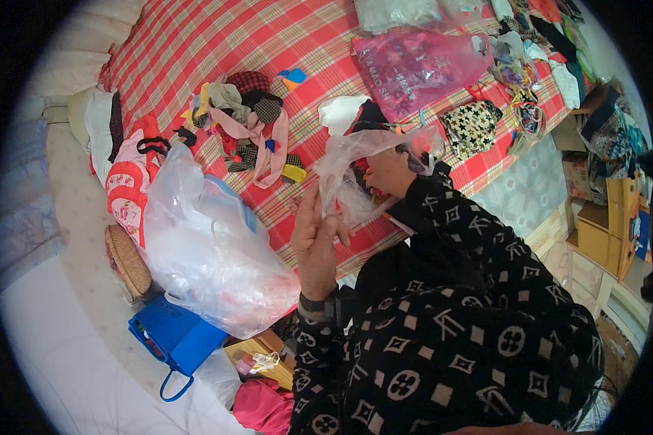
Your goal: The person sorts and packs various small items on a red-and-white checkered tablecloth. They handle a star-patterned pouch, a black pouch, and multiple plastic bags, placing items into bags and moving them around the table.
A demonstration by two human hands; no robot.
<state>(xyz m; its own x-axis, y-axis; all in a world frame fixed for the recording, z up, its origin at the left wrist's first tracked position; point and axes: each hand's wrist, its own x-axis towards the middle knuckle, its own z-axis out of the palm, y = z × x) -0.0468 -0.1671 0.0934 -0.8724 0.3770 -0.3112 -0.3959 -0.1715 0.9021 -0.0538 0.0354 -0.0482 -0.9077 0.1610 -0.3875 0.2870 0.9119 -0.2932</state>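
My left hand (318, 244) grips the near left edge of a clear plastic bag (353, 144), its thumb and fingers pinching the film. The bag's mouth spreads wide over a red plaid bedspread (185, 49). Inside the mouth is my right hand (389, 171), among dark and red cloth pieces; its fingertips are partly hidden, and I cannot tell whether they hold anything. Just beyond the bag lies a white cloth (342, 114). To the left is a pile of fabric scraps (245, 125) with a pink strip (275, 147).
A full white plastic bag (212, 261) stands at left, above a blue bag (182, 331) and beside a woven straw item (128, 261). Farther right lie a pink printed plastic bag (419, 70), a star-patterned cloth (470, 128) and bundled cords (528, 119). Wooden drawers (604, 234) stand at far right.
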